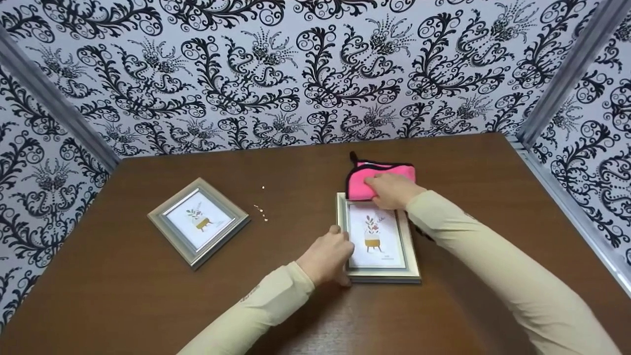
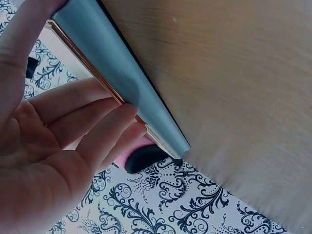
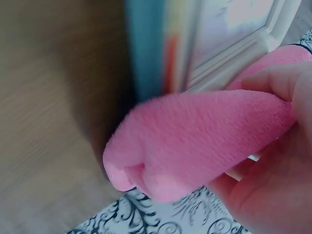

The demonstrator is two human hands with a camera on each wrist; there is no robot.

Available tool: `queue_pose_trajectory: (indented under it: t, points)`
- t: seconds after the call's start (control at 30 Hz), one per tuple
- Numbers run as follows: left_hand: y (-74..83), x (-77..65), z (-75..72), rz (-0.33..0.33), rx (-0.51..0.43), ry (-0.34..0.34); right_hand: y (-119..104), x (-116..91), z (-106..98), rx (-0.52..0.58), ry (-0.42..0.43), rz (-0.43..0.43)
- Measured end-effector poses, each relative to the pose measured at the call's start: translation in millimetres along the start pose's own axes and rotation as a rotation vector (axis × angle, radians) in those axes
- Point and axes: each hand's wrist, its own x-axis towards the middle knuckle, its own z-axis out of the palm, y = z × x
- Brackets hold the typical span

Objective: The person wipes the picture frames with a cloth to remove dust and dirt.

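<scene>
A rectangular silver-gold picture frame (image 1: pixel 412 246) with a potted-plant print lies flat at the table's centre right. My left hand (image 1: pixel 326 256) holds its left side, the fingertips (image 2: pixel 127 111) on the border and the thumb by the near corner. Across the frame's far edge lies a folded, fluffy pink cloth (image 1: pixel 362 178) with black trim. My right hand (image 1: pixel 394 191) grips this cloth; the right wrist view shows the fluffy cloth (image 3: pixel 195 136) bunched between thumb and fingers, against the frame's edge. My right hand and the cloth cover the frame's far border.
A second, squarer picture frame (image 1: pixel 236 217) lies turned at an angle on the left of the brown table (image 1: pixel 291 182). Several small white bits (image 1: pixel 261 211) are scattered beside it. Behind the table stands a patterned black-and-white wall (image 1: pixel 305 74).
</scene>
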Motion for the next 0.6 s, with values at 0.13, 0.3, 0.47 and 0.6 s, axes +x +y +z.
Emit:
queue_pose_trajectory:
  t: [0.13,0.3,0.47,0.6]
  points:
    - [-0.6,-0.5,1.3,0.017,0.007,0.024,-16,13,1,0.022,-0.009,-0.039]
    - [0.4,-0.4,2.8,0.028,0.015,0.037,-31,17,7,0.062,0.059,-0.140]
    - [0.6,-0.3,2.1,0.015,0.026,0.019,-33,11,15,0.074,0.191,-0.273]
    - [0.2,-0.4,1.4,0.013,0.033,0.020,-32,6,17,0.043,0.221,-0.327]
